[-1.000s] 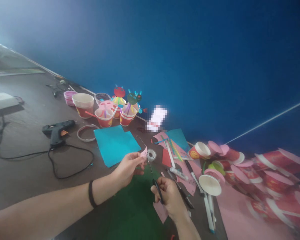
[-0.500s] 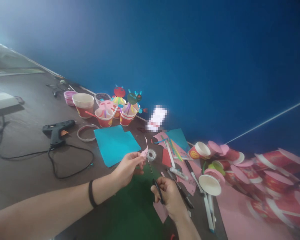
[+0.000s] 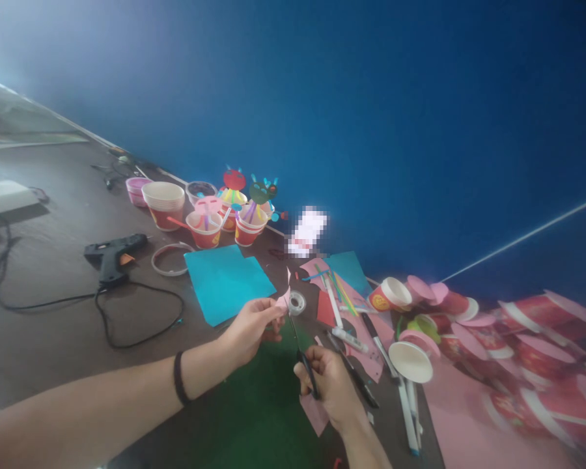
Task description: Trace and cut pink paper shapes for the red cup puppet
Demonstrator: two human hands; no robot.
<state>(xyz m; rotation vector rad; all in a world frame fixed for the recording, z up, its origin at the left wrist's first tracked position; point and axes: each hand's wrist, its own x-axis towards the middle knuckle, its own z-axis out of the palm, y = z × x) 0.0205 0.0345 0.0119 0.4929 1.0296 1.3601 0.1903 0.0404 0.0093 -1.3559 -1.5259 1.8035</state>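
My left hand (image 3: 252, 329) pinches a small piece of pink paper (image 3: 284, 298) between thumb and fingers; a thin strip of it curls upward. My right hand (image 3: 329, 384) is wrapped round the black handles of a pair of scissors (image 3: 306, 371). The scissor blades point up and away, with their tips at the pink paper. Both hands are above a dark green sheet (image 3: 268, 404). Just behind the paper lies a roll of clear tape (image 3: 297, 303). A pink scrap (image 3: 315, 414) shows below my right hand.
A black glue gun (image 3: 114, 257) with its cord lies left, near a blue sheet (image 3: 224, 283). Paper cups (image 3: 163, 205) and cup figures stand at the back. Markers (image 3: 350, 340) and pink scraps lie right of my hands, with several red cups (image 3: 542, 355) beyond. A blue wall (image 3: 322, 98) rises behind.
Almost nothing differs. The pink strip at the scissor tips stands slightly more upright, and both hands keep their hold in nearly the same place.
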